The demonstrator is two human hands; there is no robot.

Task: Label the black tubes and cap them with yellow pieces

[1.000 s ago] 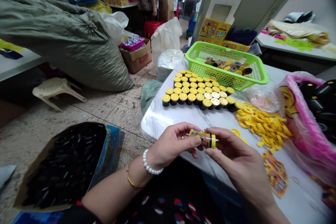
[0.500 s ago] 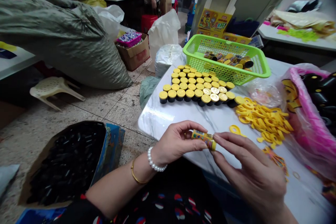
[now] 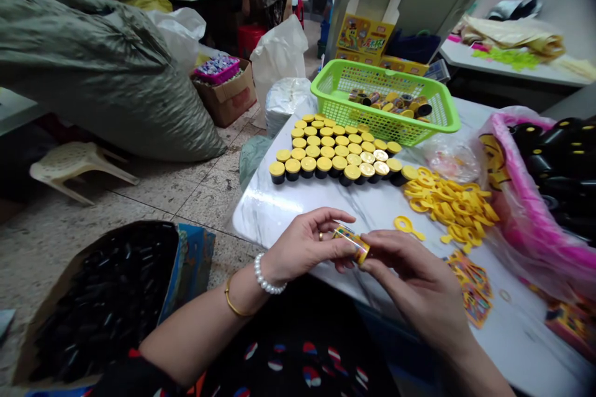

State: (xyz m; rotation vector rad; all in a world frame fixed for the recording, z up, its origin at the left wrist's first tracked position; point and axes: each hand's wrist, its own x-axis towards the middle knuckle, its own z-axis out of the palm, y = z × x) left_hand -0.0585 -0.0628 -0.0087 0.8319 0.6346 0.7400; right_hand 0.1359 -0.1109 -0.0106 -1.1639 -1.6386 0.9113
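Observation:
A small tube [image 3: 351, 240] with a printed yellow wrapper lies tilted between my two hands, above the table's near edge. My left hand [image 3: 302, 245] is closed round its left end, thumb along the front. At the other end, my right hand [image 3: 414, 282] pinches it between thumb and fingertips. Beyond them stand rows of black tubes with yellow caps [image 3: 327, 152]. To the right lies a heap of yellow plastic rings with handles [image 3: 454, 206], and one ring piece [image 3: 403, 224] sits apart. Printed label slips [image 3: 474, 291] lie beside my right hand.
A green basket [image 3: 386, 127] of wrapped tubes stands at the back of the white table [image 3: 261, 217]. A pink-edged bag [image 3: 516, 198] of black parts is at right. On the floor left are a box of black pieces [image 3: 107, 304], a stool [image 3: 84, 161] and a large sack [image 3: 116, 74].
The view has shifted slightly, so the table appears further left. The tube has turned in my fingers, and the yellow end seen before is now less distinct. Both hands keep hold of it.

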